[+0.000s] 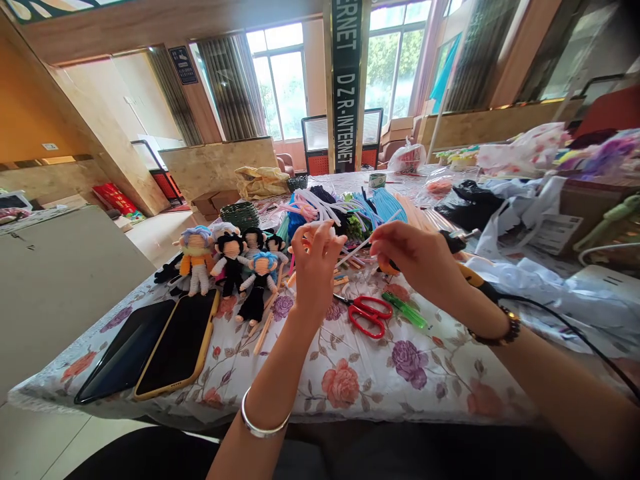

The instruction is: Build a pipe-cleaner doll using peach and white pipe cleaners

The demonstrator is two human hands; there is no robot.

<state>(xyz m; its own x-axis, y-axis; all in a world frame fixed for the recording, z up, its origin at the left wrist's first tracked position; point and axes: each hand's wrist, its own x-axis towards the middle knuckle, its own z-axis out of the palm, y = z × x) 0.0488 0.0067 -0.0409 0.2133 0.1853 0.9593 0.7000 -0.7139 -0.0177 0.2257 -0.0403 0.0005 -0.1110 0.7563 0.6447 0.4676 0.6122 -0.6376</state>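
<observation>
White fuzzy stem (357,251), beyond red scissors (356,309): between both hands, ends hard to trace. Right hand (417,259), beyond scissors to the right: fingertips pinching stem. Left hand (315,257), beyond scissors to the left: fingers curled, grip impossible to tell. Yarn dolls (233,257), left of scissors: rear ones overlapped. Corded yellow tool (477,280), right of scissors: partly hidden behind right hand.

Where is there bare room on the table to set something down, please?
Cloth shows bare at the near edge, between the left forearm and right forearm, in front of the scissors; a smaller patch lies between the phone and left forearm. Behind, it is crowded with dolls and pipe cleaners.
</observation>
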